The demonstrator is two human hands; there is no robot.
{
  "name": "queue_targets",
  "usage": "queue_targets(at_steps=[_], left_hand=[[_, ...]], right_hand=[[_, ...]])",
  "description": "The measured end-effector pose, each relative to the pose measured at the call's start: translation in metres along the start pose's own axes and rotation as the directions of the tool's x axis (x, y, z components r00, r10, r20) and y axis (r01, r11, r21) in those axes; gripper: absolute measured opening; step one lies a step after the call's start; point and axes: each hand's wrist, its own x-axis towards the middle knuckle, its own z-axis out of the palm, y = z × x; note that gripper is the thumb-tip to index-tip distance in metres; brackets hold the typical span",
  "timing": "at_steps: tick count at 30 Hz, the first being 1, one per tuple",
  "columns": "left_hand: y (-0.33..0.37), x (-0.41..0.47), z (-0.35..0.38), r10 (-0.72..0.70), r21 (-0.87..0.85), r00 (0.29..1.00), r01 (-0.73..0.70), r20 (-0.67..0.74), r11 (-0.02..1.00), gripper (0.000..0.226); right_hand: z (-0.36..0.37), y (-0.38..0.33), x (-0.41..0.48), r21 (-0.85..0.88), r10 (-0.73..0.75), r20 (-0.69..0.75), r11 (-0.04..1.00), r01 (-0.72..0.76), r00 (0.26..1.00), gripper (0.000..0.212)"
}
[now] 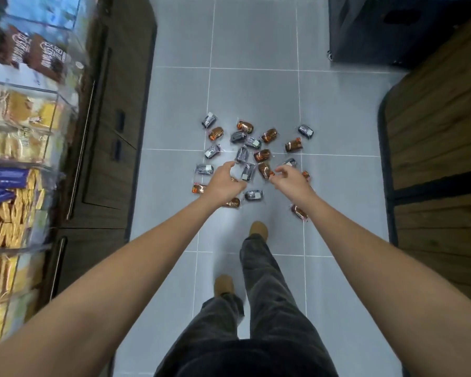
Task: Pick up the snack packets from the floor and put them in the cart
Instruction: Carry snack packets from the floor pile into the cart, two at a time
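Note:
Several small snack packets, some orange (245,126) and some dark grey (241,154), lie scattered on the grey tiled floor (253,93) ahead of my feet. Both my arms reach out over the pile. My left hand (223,182) hovers above the left part of the pile, fingers loosely curled, holding nothing. My right hand (288,178) hovers over the right part, fingers also loosely curled, next to an orange packet (264,170); I see nothing held in it. No cart is plainly identifiable in view.
Clear shelf bins of packaged snacks (14,164) stand on the left above dark wooden cabinets (112,131). A wooden counter (441,148) fills the right side. A dark box-like object on wheels (378,31) stands at the top right. My shoes (259,229) are just short of the pile.

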Motion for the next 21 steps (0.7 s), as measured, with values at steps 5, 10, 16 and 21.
queue_targets(at_steps=[5, 10, 16, 21], left_hand=[[0.002, 0.072, 0.014, -0.059, 0.103, 0.997, 0.054, 0.043, 0.993, 0.070], [-0.032, 0.146, 0.034, -0.169, 0.166, 0.982, 0.154, 0.084, 0.974, 0.066], [-0.105, 0.232, 0.077, -0.205, 0.205, 0.969, 0.174, 0.140, 0.963, 0.073], [-0.184, 0.304, 0.123, -0.173, 0.264, 0.980, 0.142, 0.098, 0.954, 0.063]], right_hand=[[-0.006, 0.005, 0.077, -0.032, 0.048, 0.042, 0.998, -0.047, 0.998, 0.044], [0.013, 0.031, 0.149, -0.033, 0.137, 0.054, 0.990, -0.135, 0.989, 0.044], [0.058, 0.089, 0.235, -0.040, 0.211, 0.110, 0.977, -0.207, 0.971, 0.047], [0.110, 0.169, 0.311, -0.088, 0.265, 0.113, 0.963, -0.256, 0.958, 0.049]])
